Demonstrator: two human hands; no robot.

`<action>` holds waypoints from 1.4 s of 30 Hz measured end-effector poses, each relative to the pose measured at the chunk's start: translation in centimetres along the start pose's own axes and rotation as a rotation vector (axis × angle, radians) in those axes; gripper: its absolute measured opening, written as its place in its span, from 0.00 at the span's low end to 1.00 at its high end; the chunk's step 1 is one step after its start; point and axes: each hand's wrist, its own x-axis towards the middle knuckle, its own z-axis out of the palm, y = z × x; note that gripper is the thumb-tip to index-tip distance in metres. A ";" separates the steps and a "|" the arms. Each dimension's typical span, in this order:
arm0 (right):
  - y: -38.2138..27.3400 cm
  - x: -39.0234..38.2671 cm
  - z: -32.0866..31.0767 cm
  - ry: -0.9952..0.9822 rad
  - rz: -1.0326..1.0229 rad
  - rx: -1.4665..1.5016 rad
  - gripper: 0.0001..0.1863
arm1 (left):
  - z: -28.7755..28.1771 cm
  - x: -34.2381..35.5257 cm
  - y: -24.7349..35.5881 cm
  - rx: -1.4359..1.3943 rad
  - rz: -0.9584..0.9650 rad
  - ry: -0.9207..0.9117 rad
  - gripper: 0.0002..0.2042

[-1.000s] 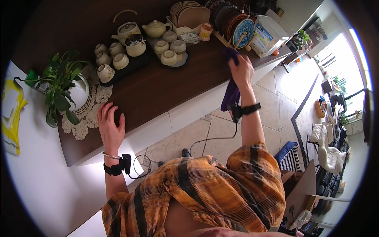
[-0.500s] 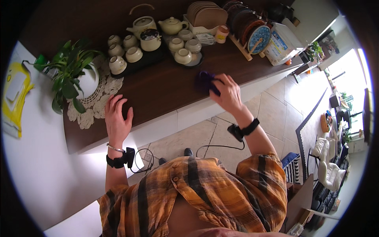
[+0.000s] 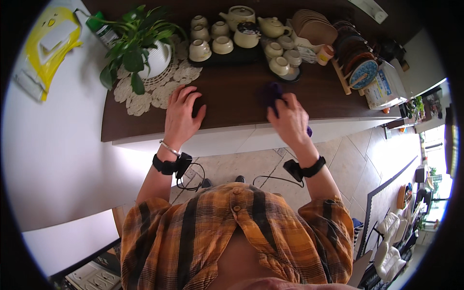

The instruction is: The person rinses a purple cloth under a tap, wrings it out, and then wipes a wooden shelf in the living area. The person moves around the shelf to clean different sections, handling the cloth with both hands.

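A dark wooden counter [image 3: 232, 94] runs across the upper part of the view. My right hand [image 3: 290, 121] presses a dark purple cloth [image 3: 271, 93] onto the counter's middle, just in front of a saucer with cups. My left hand [image 3: 181, 116] lies flat on the counter, fingers spread, holding nothing, beside a white lace doily [image 3: 150, 89]. Both wrists wear black bands.
A potted green plant [image 3: 137, 46] stands on the doily at the left. A black tray [image 3: 227, 55] with cream cups and teapots [image 3: 241, 19] sits at the back. Stacked plates in a rack [image 3: 355, 58] and a carton [image 3: 382, 87] stand right. Tiled floor lies below.
My right hand has drawn the purple cloth leftward along the counter, from the plates at the right end to the middle. My left hand stays flat near the doily.
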 end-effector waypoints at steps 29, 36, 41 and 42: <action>-4.3 8.4 -0.7 -0.174 -0.222 0.372 0.27 | 0.6 -0.5 -1.3 -0.090 -0.053 0.072 0.09; -4.4 6.1 0.4 -0.591 -0.310 0.010 0.39 | -1.4 -0.8 -4.2 -0.072 -0.151 0.098 0.14; -5.3 6.8 1.4 -0.612 -0.427 0.108 0.32 | -3.3 0.3 -6.8 0.202 -0.106 -0.123 0.08; -5.7 6.8 1.5 -0.608 -0.461 0.109 0.32 | -3.5 0.5 -7.0 0.230 -0.095 -0.143 0.06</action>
